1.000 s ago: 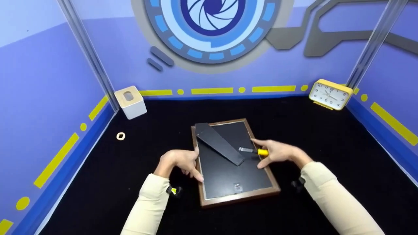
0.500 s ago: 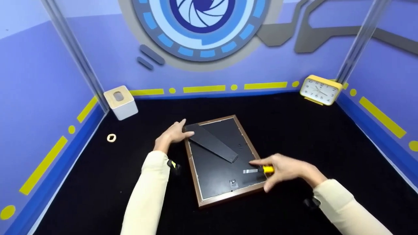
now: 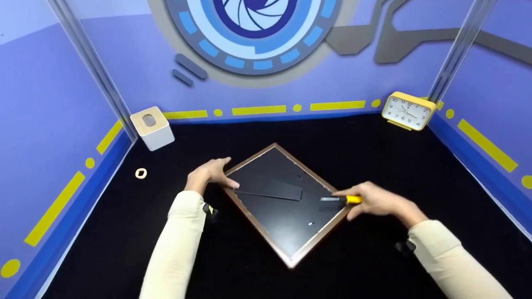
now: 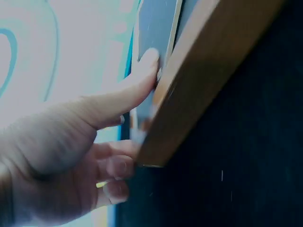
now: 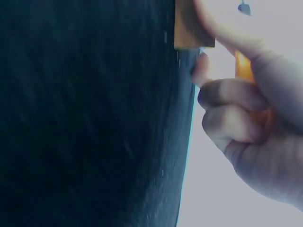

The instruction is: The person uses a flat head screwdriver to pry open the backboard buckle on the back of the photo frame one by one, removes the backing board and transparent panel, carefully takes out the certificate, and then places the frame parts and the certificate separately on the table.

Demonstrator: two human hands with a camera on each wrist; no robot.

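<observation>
A brown wooden picture frame [image 3: 282,226] lies back side up, turned so its corners point near and far. Its black backing carries a black easel stand [image 3: 276,190]. At the left corner my left hand [image 3: 208,172] grips the frame, thumb on top. In the left wrist view, its fingers curl beside the wooden edge [image 4: 194,78]. My right hand [image 3: 376,200] holds a yellow-handled tool [image 3: 353,199] with a black collar and flat metal blade; its exact kind is unclear. The right thumb and index finger are also at the frame's right corner. Curled fingers partly hide the handle [image 5: 244,68].
A white tissue box [image 3: 153,131] with a wooden top stands back left, and a small pale ring [image 3: 141,173] lies in front of it. A yellow alarm clock [image 3: 409,111] is at back right. Blue-violet panels [image 3: 54,124] enclose the black cloth [image 3: 104,249].
The picture frame has turned counterclockwise on the cloth. My left hand moved up its left side to the corner. The right hand, still holding the tool, shifted right and slightly nearer.
</observation>
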